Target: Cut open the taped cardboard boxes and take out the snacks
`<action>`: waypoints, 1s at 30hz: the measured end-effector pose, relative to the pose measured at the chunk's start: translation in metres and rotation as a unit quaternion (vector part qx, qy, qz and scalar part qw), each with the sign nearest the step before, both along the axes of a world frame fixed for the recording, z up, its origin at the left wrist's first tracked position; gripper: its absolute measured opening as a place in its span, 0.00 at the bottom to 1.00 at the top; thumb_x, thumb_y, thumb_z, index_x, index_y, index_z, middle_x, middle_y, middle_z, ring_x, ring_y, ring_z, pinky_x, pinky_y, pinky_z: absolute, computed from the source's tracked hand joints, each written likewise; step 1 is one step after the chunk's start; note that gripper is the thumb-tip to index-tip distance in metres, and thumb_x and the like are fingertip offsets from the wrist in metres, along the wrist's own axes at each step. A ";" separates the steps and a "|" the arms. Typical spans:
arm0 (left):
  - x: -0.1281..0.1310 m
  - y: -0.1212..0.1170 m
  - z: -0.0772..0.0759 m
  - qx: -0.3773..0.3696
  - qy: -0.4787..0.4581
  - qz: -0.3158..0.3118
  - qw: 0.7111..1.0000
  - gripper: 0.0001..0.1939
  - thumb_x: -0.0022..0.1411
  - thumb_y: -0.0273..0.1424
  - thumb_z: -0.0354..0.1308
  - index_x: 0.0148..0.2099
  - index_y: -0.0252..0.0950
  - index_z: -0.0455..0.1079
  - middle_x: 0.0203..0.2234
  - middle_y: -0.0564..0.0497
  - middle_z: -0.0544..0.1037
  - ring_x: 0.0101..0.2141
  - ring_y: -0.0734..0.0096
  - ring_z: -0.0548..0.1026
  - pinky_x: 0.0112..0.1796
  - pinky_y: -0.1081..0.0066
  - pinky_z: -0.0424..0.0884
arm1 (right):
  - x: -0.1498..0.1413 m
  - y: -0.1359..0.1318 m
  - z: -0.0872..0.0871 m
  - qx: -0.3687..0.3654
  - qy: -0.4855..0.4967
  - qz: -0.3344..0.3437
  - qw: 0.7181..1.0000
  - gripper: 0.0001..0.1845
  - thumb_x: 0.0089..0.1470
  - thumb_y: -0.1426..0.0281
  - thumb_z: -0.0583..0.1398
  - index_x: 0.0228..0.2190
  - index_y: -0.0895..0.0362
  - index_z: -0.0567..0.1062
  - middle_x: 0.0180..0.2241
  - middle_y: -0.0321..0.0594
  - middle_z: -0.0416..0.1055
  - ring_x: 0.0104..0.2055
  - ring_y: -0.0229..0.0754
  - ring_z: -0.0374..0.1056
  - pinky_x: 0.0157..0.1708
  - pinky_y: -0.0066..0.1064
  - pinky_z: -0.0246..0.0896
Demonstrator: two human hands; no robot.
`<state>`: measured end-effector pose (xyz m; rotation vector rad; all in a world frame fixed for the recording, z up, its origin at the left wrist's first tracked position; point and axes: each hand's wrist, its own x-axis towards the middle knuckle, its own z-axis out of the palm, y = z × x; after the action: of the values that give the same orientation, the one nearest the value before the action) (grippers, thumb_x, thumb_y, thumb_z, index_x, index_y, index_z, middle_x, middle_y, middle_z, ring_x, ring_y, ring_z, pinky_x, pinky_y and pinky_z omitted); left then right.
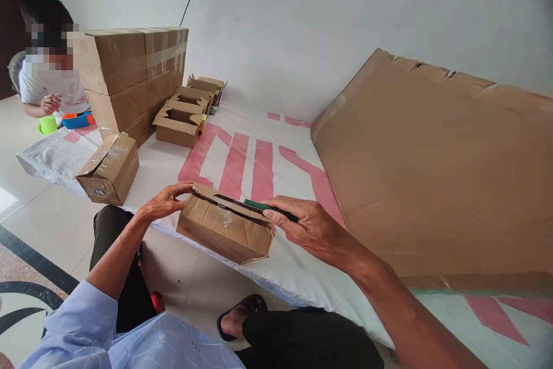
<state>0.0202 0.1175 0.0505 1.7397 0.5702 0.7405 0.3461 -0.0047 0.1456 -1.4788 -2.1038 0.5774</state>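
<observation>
A small brown cardboard box (222, 231) with tape on its side sits tilted at the near edge of a white and pink sheet (254, 156). My left hand (166, 201) grips the box's left end with curled fingers. My right hand (309, 225) holds a flat dark green item (263, 205) at the box's slightly open top flap, fingers closed around it.
A large flat cardboard sheet (436, 173) leans against the wall at right. Stacked sealed cartons (133, 69) and several open small boxes (181, 118) stand at the back left, one taped box (109, 168) nearer. Another person (47, 75) sits at far left with a green cup (47, 124).
</observation>
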 end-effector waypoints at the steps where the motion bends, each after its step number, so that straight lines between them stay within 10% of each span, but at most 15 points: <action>1: 0.000 -0.001 0.001 0.004 0.003 0.001 1.000 0.26 0.61 0.33 0.68 0.62 0.40 0.81 0.66 0.45 0.78 0.68 0.47 0.71 0.66 0.57 0.67 | -0.004 0.003 0.005 -0.001 -0.017 0.014 1.000 0.20 0.70 0.56 0.55 0.43 0.51 0.85 0.39 0.42 0.84 0.39 0.47 0.78 0.39 0.36 0.72; 11: 0.001 0.002 -0.007 -0.004 0.004 0.011 1.000 0.26 0.63 0.37 0.69 0.62 0.41 0.81 0.65 0.44 0.78 0.66 0.46 0.72 0.64 0.57 0.70 | -0.025 0.033 0.022 0.007 -0.196 0.048 0.979 0.18 0.70 0.61 0.56 0.40 0.48 0.86 0.36 0.38 0.84 0.37 0.45 0.76 0.35 0.34 0.62; 23: 0.001 0.001 0.004 0.007 0.023 -0.006 1.000 0.25 0.62 0.29 0.65 0.61 0.40 0.82 0.66 0.46 0.77 0.67 0.48 0.71 0.65 0.58 0.68 | 0.039 -0.001 0.004 -0.024 -0.238 -0.030 0.970 0.18 0.66 0.56 0.57 0.35 0.48 0.85 0.33 0.39 0.83 0.31 0.47 0.74 0.31 0.37 0.62; 30: -0.002 0.008 -0.006 -0.002 0.028 -0.006 1.000 0.28 0.61 0.31 0.66 0.63 0.44 0.80 0.72 0.45 0.70 0.72 0.46 0.64 0.61 0.59 0.73 | 0.104 -0.046 -0.058 -0.057 0.001 -0.182 0.982 0.25 0.59 0.45 0.61 0.43 0.49 0.86 0.44 0.44 0.86 0.44 0.56 0.81 0.42 0.43 0.75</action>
<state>0.0182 0.1250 0.0442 1.7633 0.5993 0.6830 0.4496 -0.0503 0.0872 -1.8687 -1.7603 0.5620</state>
